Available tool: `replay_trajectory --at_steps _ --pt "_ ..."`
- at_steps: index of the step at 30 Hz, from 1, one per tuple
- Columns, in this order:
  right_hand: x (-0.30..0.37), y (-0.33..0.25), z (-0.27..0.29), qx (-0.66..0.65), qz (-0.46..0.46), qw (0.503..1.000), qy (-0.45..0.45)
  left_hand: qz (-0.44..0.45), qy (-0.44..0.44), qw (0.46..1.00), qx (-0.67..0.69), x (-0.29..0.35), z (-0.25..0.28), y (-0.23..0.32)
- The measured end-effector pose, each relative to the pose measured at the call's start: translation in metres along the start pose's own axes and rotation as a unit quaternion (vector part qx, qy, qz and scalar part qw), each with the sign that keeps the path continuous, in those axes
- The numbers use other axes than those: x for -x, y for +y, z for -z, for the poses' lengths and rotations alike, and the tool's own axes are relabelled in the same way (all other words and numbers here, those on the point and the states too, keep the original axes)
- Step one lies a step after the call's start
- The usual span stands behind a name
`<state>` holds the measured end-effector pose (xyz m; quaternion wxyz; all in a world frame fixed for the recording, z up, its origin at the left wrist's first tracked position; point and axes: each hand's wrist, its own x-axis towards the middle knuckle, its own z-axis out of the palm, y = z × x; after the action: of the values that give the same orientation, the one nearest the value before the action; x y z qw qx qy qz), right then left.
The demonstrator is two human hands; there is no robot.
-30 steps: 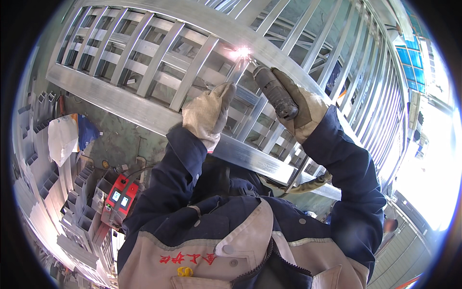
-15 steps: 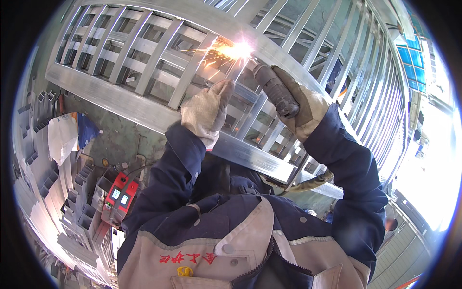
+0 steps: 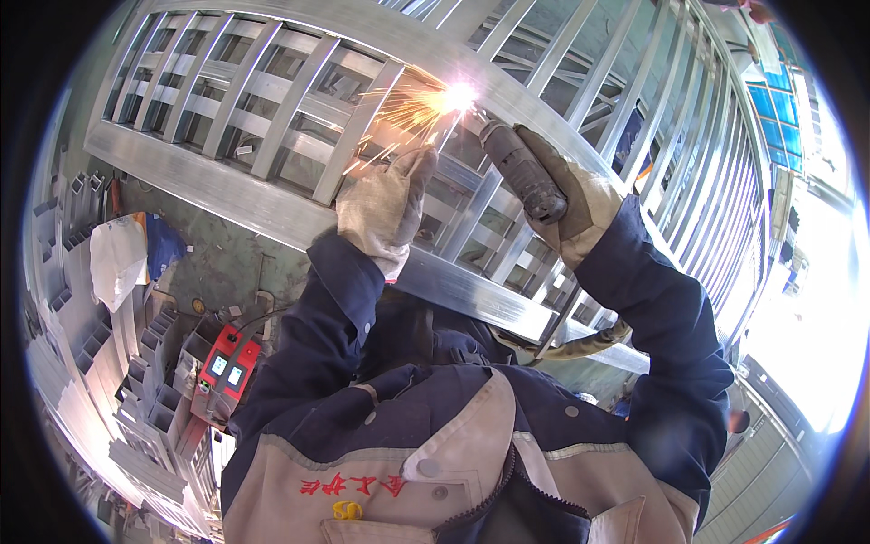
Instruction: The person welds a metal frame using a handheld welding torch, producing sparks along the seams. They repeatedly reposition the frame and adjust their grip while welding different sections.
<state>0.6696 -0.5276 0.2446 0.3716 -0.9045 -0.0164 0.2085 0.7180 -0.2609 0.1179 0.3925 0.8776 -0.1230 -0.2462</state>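
My right hand (image 3: 587, 204), in a pale work glove, is wrapped round the thick dark handle of a welding torch (image 3: 524, 172). The torch's nozzle points up and left at a dazzling weld spot on the silver metal frame (image 3: 281, 216), and orange sparks fan out leftward from it. Just below the glare, my gloved left hand (image 3: 381, 204) is closed beside the slats, its thumb and fingers pressed together toward the weld. Whatever its fingers grip is hidden by the glove and the light. The frame has long rails with several slats between them.
At left below the frame stands a red machine (image 3: 227, 367) with two small lit screens and a cable. Stacked metal profiles (image 3: 149, 385) and a white bag (image 3: 118, 258) are nearby. A sleeved hose (image 3: 589, 343) runs beneath my right arm. More barred frames (image 3: 707, 172) extend right.
My left hand has shifted slightly left. The weld spot and torch have moved a little right and down, and the sparks spread wider.
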Motion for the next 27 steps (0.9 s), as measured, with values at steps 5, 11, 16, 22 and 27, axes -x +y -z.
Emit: replay_trajectory --at_steps 5,11,16,22,27 --pt "0.002 0.002 0.0 -0.003 -0.001 1.0 0.0 0.016 -0.003 1.0 0.009 0.0 0.003 0.004" --pt "0.007 0.006 0.001 -0.01 -0.001 1.0 0.003 0.002 0.031 0.999 -0.013 -0.001 0.0 0.004" --pt "0.019 0.011 0.003 -0.021 -0.006 1.0 0.013 0.043 -0.042 0.998 -0.001 -0.002 0.001 0.001" --pt "0.055 0.017 0.02 -0.049 -0.036 0.997 0.041 -0.022 0.021 0.999 0.011 0.005 -0.004 0.012" --pt "0.079 0.028 0.028 -0.068 -0.046 0.995 0.063 -0.183 0.011 0.981 -0.061 0.015 -0.031 0.037"
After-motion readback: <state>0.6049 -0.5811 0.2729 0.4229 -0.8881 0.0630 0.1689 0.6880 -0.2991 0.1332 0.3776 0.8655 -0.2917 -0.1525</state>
